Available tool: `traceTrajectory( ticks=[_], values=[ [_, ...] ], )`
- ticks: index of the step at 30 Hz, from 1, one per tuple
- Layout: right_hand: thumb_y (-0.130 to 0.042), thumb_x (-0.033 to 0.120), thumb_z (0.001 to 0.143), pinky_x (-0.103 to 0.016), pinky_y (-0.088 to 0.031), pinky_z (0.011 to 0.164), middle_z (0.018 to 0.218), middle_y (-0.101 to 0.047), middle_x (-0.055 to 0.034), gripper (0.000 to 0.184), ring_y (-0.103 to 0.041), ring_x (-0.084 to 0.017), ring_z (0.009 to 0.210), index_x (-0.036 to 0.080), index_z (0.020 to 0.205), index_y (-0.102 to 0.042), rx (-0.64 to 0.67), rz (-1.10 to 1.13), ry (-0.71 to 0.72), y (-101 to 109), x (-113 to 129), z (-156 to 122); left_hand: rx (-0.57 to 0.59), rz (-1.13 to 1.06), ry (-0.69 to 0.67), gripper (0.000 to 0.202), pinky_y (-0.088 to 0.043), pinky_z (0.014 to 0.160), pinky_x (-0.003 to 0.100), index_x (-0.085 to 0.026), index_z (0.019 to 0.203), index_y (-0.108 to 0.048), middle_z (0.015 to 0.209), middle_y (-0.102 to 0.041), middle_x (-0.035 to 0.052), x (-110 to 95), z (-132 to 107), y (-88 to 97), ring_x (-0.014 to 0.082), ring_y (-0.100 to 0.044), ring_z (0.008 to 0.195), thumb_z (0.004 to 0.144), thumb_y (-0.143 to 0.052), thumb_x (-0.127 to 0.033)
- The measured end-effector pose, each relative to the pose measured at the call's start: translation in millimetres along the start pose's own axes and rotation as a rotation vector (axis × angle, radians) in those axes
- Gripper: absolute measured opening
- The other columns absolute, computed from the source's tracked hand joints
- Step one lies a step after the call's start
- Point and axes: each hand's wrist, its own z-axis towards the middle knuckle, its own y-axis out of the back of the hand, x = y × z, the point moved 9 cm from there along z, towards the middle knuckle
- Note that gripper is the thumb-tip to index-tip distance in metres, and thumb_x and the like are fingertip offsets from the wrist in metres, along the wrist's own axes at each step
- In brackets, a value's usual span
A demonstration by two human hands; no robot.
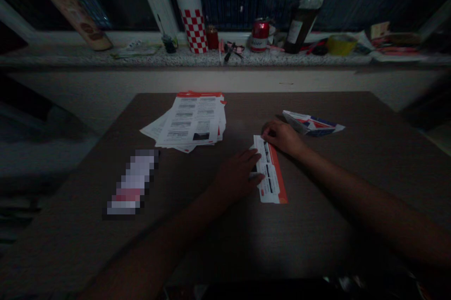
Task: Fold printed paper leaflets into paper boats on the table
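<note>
A folded sheet of paper (270, 187), white with an orange strip along its right side, lies lengthwise on the table in front of me. My left hand (239, 173) rests at its left edge, fingers apart and touching the paper. At the far end, my right hand (280, 136) has its fingers curled together on the paper's top corner. Just beyond that hand sits a folded paper shape (313, 123) in white, red and blue. The room is dim, and fine print cannot be read.
A fanned stack of printed sheets (192, 121) lies at the back left of the table (197, 225). Nearer me is a blurred-out phone (132, 185). The windowsill behind holds a checkered bottle (193, 22), a red can (260, 35) and a dark bottle (299, 29).
</note>
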Motion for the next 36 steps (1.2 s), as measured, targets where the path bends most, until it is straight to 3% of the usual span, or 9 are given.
traceTrajectory(
  ticks=[9,20,27,36],
  values=[
    [-0.065,0.018,0.094,-0.035,-0.049,0.081,0.095,-0.073,-0.0098,0.009,-0.067,-0.024,0.088,0.019,0.087,-0.072,-0.045,-0.06,-0.03,1,4,2,-0.031,-0.01,-0.009,0.06,-0.038,0.127,0.043,-0.019,0.153,-0.054,0.164,-0.051,0.0082,2,1,-0.8,0.0282,-0.047,0.15,0.102,-0.062,-0.05],
    [-0.07,0.025,0.093,-0.036,-0.051,0.077,0.094,-0.073,-0.008,0.007,-0.067,-0.023,0.082,0.02,0.089,-0.072,-0.1,0.014,-0.06,6,-1,-2,-0.057,0.021,0.002,0.058,-0.038,0.125,0.045,-0.022,0.151,-0.056,0.162,-0.053,0.0066,9,3,3.0,0.028,-0.051,0.147,0.102,-0.061,-0.052],
    [-0.074,0.025,0.09,-0.046,-0.054,0.098,0.117,-0.073,-0.0098,0.006,-0.07,-0.028,0.107,0.023,0.086,-0.071,0.001,0.141,0.086,2,22,-17,-0.077,0.006,0.05,0.058,-0.039,0.126,0.045,-0.022,0.152,-0.055,0.164,-0.052,0.0062,30,7,4.0,0.0274,-0.05,0.148,0.102,-0.061,-0.051],
    [-0.078,0.022,0.087,-0.049,-0.053,0.104,0.126,-0.067,-0.0137,0.007,-0.067,-0.031,0.117,0.021,0.083,-0.072,0.058,0.083,0.067,-8,30,-27,-0.062,0.006,0.041,0.059,-0.039,0.126,0.045,-0.02,0.154,-0.054,0.166,-0.049,0.0077,28,5,2.2,0.0278,-0.047,0.151,0.104,-0.06,-0.05]
  ],
)
